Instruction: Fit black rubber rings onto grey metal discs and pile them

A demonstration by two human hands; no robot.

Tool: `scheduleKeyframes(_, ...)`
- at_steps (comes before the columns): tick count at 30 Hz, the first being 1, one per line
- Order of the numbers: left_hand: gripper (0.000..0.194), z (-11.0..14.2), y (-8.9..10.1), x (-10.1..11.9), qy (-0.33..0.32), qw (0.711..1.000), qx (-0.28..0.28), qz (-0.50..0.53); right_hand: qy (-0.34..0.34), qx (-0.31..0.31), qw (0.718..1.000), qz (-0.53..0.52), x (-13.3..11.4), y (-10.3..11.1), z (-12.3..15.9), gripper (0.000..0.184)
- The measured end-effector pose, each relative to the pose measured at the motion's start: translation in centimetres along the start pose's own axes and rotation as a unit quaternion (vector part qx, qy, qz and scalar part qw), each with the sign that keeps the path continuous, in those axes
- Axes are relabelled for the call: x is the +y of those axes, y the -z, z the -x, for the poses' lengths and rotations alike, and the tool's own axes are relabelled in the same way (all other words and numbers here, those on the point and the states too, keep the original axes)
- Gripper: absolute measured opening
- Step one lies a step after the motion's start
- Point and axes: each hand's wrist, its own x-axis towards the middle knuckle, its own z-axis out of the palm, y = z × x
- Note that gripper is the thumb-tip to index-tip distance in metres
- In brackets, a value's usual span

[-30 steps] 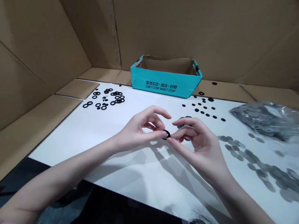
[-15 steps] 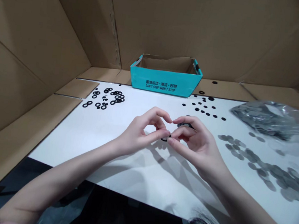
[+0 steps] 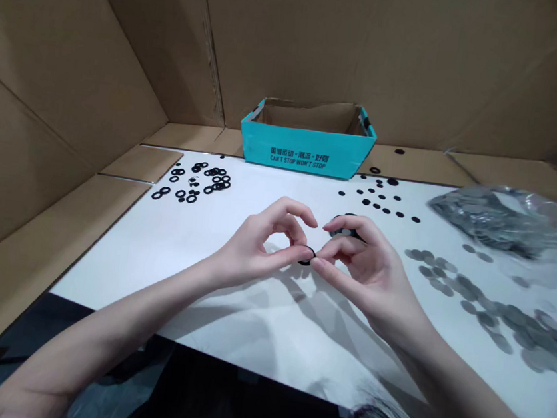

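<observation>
My left hand (image 3: 260, 244) and my right hand (image 3: 362, 265) meet fingertip to fingertip just above the white table top (image 3: 163, 249). Between them they pinch a small black ring (image 3: 307, 255). The thumb and forefinger of each hand close on it, while the other fingers curl above. A dark round piece (image 3: 345, 230) lies half hidden behind my right fingers.
A teal cardboard box (image 3: 307, 148) stands at the back. Black rings (image 3: 195, 183) lie scattered at the back left, small black discs (image 3: 378, 201) at the back right. Grey round discs (image 3: 488, 307) spread along the right, by a clear bag (image 3: 503, 221) of them. Cardboard walls surround the table.
The hands stayed together on the ring, with only small finger movements. The view shifted slightly.
</observation>
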Motion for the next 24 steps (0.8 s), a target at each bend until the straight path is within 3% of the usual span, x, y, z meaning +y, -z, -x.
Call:
scheduleKeyframes(9,0.023,0.5,-0.4,-1.0,-0.070,0.995,0.022,-0.071,0.011,-0.023,1.000,0.007,0.1,0.4,0.2,0.029)
scheduleKeyframes(13,0.021,0.3,-0.2,-0.9,-0.108,0.991,-0.006,-0.081,0.006,-0.031,0.999,-0.018,0.1,0.4,0.2,0.029)
scheduleKeyframes(20,0.016,0.2,1.0,-0.5,-0.086,0.991,-0.088,-0.053,0.032,-0.021,0.999,-0.025,0.1,0.0,0.4,0.031)
scheduleKeyframes(24,0.017,0.0,1.1,-0.2,-0.054,0.994,-0.094,-0.005,0.038,-0.020,0.999,-0.016,0.2,0.0,0.4,0.032)
